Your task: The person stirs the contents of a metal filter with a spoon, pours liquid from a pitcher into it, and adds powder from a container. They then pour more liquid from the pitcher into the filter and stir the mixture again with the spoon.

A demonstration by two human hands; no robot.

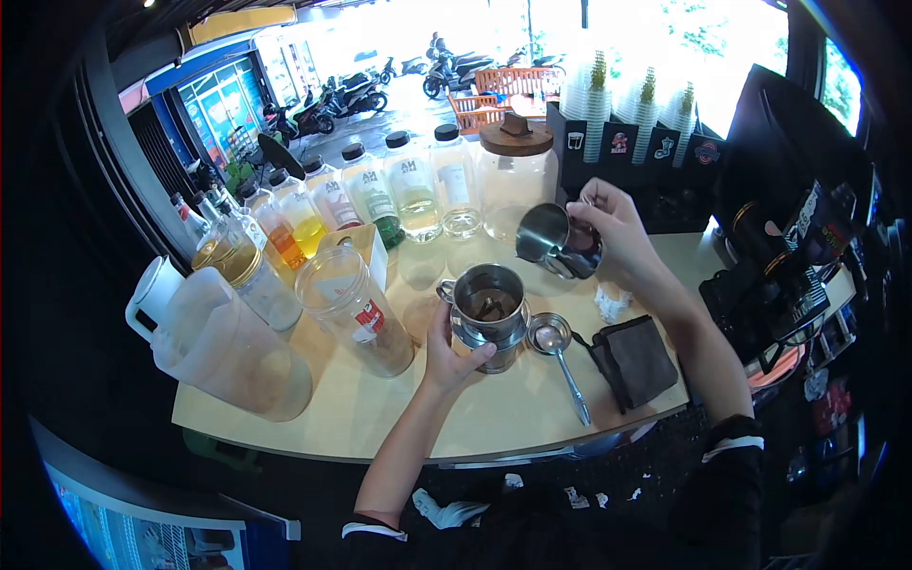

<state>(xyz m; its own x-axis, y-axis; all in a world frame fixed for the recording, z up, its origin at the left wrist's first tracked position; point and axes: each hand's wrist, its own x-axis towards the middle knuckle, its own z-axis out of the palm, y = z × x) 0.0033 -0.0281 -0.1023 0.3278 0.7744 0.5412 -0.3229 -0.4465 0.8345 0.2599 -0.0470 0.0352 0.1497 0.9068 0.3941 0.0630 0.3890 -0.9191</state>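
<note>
My left hand (454, 358) is wrapped around the lower side of a metal coffee dripper (488, 299), thumb along its near side. Dark liquid shows inside it, and it stands on a cup (498, 359) mostly hidden beneath. Up and to the right, my right hand (613, 226) grips a steel milk pitcher (546, 237) by its handle side. The pitcher is tilted with its mouth toward the left, apart from the dripper; no stream is visible. Right of the dripper lies a metal scoop (560, 356), next to a folded dark cloth (635, 361).
A clear plastic cup (356, 313) and a large translucent jug (228, 351) stand left of my left hand. Several bottles (413, 195) and a wooden-lidded jar (518, 180) line the back. Stacked cups (586, 104) sit behind at right. Crumpled tissue (613, 302) lies below the pitcher.
</note>
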